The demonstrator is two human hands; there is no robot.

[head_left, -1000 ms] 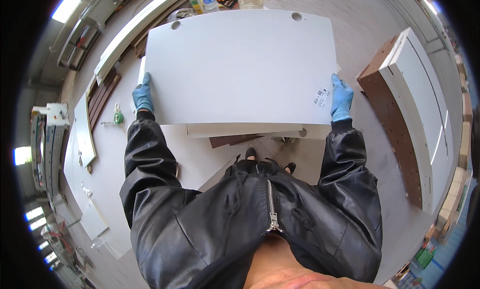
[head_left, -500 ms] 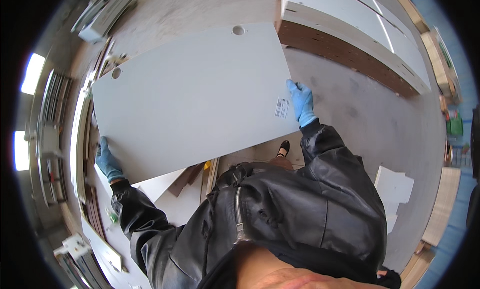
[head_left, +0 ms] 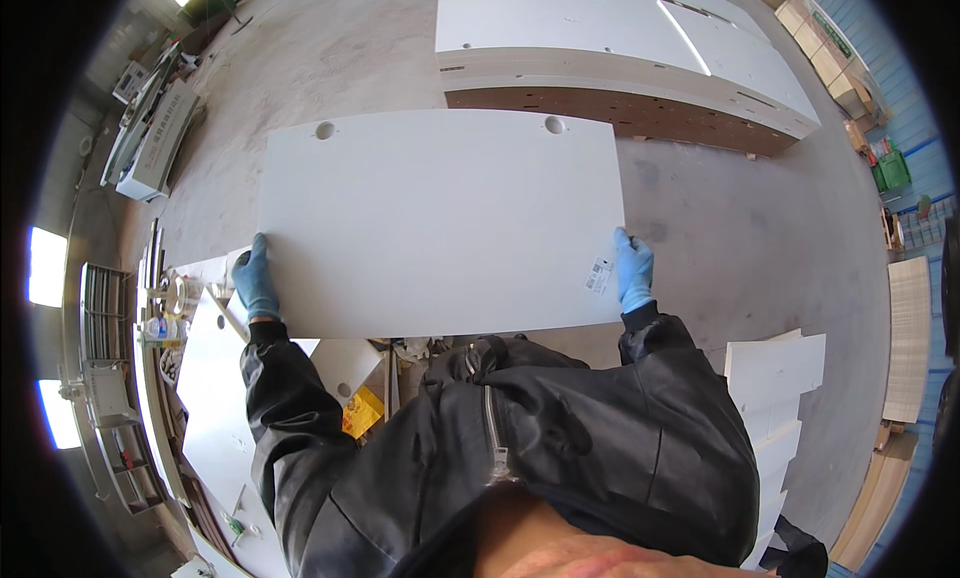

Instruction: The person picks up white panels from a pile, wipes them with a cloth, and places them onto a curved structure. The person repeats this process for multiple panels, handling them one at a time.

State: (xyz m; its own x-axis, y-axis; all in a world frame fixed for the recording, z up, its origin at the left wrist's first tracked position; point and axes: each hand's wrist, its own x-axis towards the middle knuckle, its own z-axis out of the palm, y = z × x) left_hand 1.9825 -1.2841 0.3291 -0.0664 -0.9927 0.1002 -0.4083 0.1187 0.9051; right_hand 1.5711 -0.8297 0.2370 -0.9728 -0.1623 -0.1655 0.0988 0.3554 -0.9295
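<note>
I hold a large white furniture panel (head_left: 430,228) in front of my body, its long sides running left to right. Two round holes sit near its far edge, and a printed label (head_left: 599,275) is stuck near the right end. My left hand (head_left: 257,283), in a blue glove, grips the left short edge with the thumb on top. On the right short edge, beside the label, my right hand (head_left: 634,268) is closed in the same kind of glove. The fingers under the panel are hidden.
Ahead to the right lies a long stack of white and brown panels (head_left: 620,73). At my left stands a bench with white boards (head_left: 215,378) and a yellow packet (head_left: 362,412). White panels (head_left: 775,378) are piled at my right. A machine (head_left: 160,138) stands far left.
The panel has swung from a slant to nearly level across my front. My body has turned left, bringing the panel stack further into view. Both hands keep their grip.
</note>
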